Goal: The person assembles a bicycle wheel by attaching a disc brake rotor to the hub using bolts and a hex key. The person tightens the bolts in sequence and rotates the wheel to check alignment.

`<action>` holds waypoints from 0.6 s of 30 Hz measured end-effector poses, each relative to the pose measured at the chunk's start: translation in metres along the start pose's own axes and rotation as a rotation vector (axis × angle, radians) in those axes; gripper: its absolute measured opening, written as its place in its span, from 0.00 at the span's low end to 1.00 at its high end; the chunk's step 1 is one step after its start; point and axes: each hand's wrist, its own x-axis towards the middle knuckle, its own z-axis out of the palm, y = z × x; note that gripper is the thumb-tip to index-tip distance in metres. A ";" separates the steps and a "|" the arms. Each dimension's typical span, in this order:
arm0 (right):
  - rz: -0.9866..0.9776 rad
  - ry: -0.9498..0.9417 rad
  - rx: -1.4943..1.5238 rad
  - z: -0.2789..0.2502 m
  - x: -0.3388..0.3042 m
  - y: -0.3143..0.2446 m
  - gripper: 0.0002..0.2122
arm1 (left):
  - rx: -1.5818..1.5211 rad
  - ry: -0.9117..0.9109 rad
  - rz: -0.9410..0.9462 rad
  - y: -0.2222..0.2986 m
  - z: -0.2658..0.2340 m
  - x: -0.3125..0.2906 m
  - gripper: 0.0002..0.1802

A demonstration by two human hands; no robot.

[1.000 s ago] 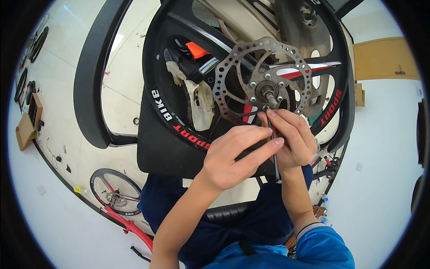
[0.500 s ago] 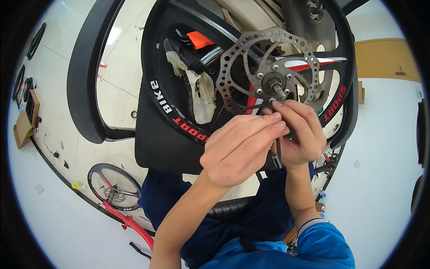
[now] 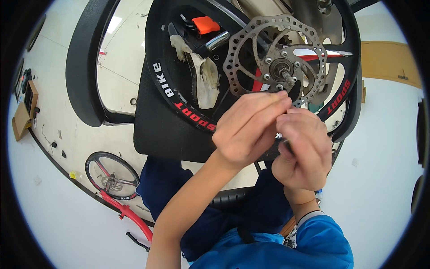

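Observation:
A wheel (image 3: 157, 92) with black rim and lettering lies flat. Its grey brake disc (image 3: 233, 58), ringed with holes, has several silver bolts around the hub axle (image 3: 287, 78). My left hand (image 3: 248, 127) pinches its fingertips together at the disc's near edge, just below the lowest bolt (image 3: 280, 87); what they hold is hidden. Close beside it, my right hand (image 3: 307, 150) is curled round a slim dark tool (image 3: 287, 145), mostly covered by the fingers, so its kind is unclear.
Inside the rim lie an orange-bodied tool (image 3: 206, 25), a chrome tube (image 3: 218, 40) and crumpled, dirty whitish material (image 3: 207, 83). Under the wheel is a black padded seat (image 3: 179, 145) with an armrest (image 3: 85, 67). Another wheel (image 3: 112, 175) and a red frame part (image 3: 130, 216) lie at lower left.
My right hand has turned and closed further, drawing slightly down from the disc; the slim tool that hung below my fingers is now mostly hidden. My left hand has shifted slightly right and up.

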 end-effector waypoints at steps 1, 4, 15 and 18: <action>-0.008 -0.010 -0.005 0.002 0.000 -0.001 0.13 | 0.017 0.001 -0.003 -0.005 0.003 -0.003 0.17; -0.017 -0.042 0.045 0.008 0.005 -0.001 0.07 | 0.000 0.032 -0.056 -0.015 0.012 -0.012 0.17; 0.076 -0.270 0.192 -0.017 0.015 0.011 0.11 | 0.088 -0.050 -0.048 -0.012 0.005 -0.005 0.19; 0.098 -0.149 0.181 -0.015 0.011 0.012 0.14 | 0.082 -0.023 -0.023 -0.016 0.007 -0.005 0.19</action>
